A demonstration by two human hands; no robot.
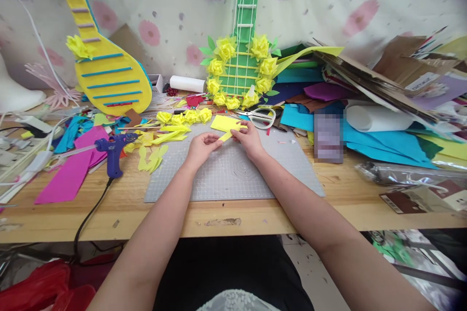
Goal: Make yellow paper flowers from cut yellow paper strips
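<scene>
1. Pinching the far-left tip of a yellow paper strip (pixel 226 136), the left hand (pixel 203 148) has thumb and forefinger together on it, seen here from the head view
2. Over on the other side, the right hand (pixel 250 140) has its thumb and fingers clamped on the strip as well, so it slants between the two, above the far half of the grey cutting mat (pixel 175 184); whether it touches the mat, I cannot tell
3. Just behind the strip, look, a yellow sheet (pixel 219 122) lies near the mat's far edge, partly covered by the right hand's fingers
4. Close beyond the right hand come the white-handled scissors (pixel 255 113), lying on their side, and off to the left sits a row of yellow paper flowers (pixel 177 118)
5. Loose yellow petals (pixel 153 158) lie across the mat's left edge, and further left a blue glue gun (pixel 114 160) rests by magenta paper (pixel 62 180), its cord running over the front edge of the wooden table (pixel 255 221)
6. Up at the back, two upright models: a yellow lute shape (pixel 113 73) with blue bars, leaning on the left, and a green stringed one (pixel 242 75) in the middle, ringed with yellow flowers; blue sheets (pixel 375 143) spread on the right
</scene>
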